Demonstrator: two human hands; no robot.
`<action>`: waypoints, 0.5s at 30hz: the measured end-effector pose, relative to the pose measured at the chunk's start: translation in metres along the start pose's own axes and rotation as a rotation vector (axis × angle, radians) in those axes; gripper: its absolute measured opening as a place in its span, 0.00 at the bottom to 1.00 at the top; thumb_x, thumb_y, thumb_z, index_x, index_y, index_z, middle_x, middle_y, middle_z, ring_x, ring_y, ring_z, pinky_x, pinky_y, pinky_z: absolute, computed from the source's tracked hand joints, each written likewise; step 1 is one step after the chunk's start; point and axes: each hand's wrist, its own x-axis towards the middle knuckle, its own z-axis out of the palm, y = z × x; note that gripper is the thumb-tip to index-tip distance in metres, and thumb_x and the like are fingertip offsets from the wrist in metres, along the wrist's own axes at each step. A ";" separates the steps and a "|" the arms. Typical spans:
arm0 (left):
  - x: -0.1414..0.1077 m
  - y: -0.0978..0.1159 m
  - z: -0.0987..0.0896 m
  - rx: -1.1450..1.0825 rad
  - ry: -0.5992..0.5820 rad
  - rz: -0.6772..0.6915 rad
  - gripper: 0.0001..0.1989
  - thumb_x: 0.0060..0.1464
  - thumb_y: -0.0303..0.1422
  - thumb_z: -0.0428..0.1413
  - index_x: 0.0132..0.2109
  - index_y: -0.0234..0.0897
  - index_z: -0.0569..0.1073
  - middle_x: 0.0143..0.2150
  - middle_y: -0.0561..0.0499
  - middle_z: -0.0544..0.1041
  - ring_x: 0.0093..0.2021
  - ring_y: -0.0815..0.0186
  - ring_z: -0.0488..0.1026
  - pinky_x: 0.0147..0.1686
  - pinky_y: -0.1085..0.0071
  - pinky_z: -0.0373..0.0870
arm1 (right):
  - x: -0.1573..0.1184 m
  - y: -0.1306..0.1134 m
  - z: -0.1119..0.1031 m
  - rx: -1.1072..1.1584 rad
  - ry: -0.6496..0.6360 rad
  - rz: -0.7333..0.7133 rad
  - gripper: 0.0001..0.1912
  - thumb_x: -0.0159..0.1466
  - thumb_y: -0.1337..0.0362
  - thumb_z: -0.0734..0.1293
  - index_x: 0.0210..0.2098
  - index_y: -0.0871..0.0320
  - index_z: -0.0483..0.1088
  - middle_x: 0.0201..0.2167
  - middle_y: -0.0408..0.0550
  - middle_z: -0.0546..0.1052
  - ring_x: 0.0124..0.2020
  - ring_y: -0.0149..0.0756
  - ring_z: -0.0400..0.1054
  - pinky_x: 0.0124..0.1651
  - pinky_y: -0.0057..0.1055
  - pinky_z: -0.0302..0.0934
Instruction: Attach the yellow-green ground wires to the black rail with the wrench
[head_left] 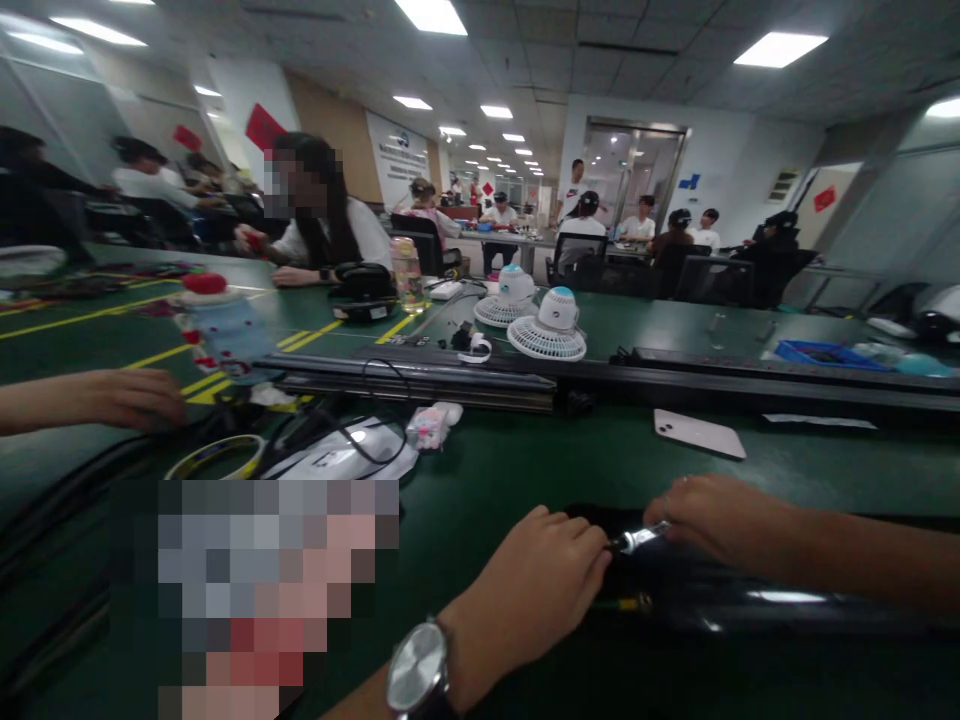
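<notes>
A small silver metal cylinder [643, 538] with a dark, narrower end spans the gap between my two hands over the green table. My left hand [551, 570], with a round-faced watch on its wrist, has its fingers closed at the dark end. At the silver end, the fingers of my right hand [705, 515] pinch the piece. Just below lies a thin yellow-and-dark piece with a brass-coloured tip [643, 603]. Beneath my right forearm stretches a glossy black surface [780, 605], its kind unclear. The fingertips are partly hidden.
Long metal bars [420, 382] cross the table ahead, near a pale phone [699, 433] and two white fans [551, 325]. At left are yellow tape [217, 458], black cables [45, 510], a blue cup [236, 335] and another person's hand [139, 400]. A blurred-out patch covers the lower left.
</notes>
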 end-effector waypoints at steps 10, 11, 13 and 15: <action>0.002 -0.003 0.000 0.000 -0.009 0.004 0.07 0.69 0.29 0.49 0.44 0.38 0.72 0.41 0.52 0.77 0.40 0.63 0.73 0.41 0.64 0.63 | 0.012 -0.012 -0.017 -0.119 -0.002 0.004 0.12 0.65 0.79 0.67 0.41 0.58 0.79 0.37 0.50 0.79 0.38 0.44 0.74 0.37 0.33 0.61; 0.001 -0.001 -0.001 0.002 -0.009 0.004 0.07 0.69 0.29 0.49 0.43 0.38 0.72 0.41 0.52 0.77 0.39 0.63 0.74 0.41 0.64 0.63 | 0.012 -0.013 -0.015 -0.115 0.001 -0.008 0.12 0.65 0.79 0.67 0.40 0.58 0.79 0.37 0.50 0.79 0.38 0.44 0.74 0.37 0.33 0.60; -0.002 0.003 -0.003 0.004 -0.007 0.018 0.08 0.69 0.32 0.50 0.43 0.37 0.72 0.40 0.51 0.78 0.39 0.64 0.74 0.41 0.65 0.63 | 0.011 -0.011 -0.007 -0.100 0.015 -0.033 0.12 0.65 0.79 0.67 0.38 0.57 0.79 0.35 0.49 0.78 0.36 0.44 0.74 0.35 0.33 0.59; -0.004 0.006 -0.004 0.027 0.004 0.045 0.10 0.70 0.34 0.49 0.43 0.37 0.72 0.39 0.51 0.78 0.38 0.64 0.74 0.39 0.66 0.64 | 0.010 -0.006 0.003 -0.062 0.051 -0.038 0.15 0.64 0.81 0.66 0.38 0.56 0.78 0.35 0.48 0.78 0.37 0.44 0.74 0.36 0.33 0.58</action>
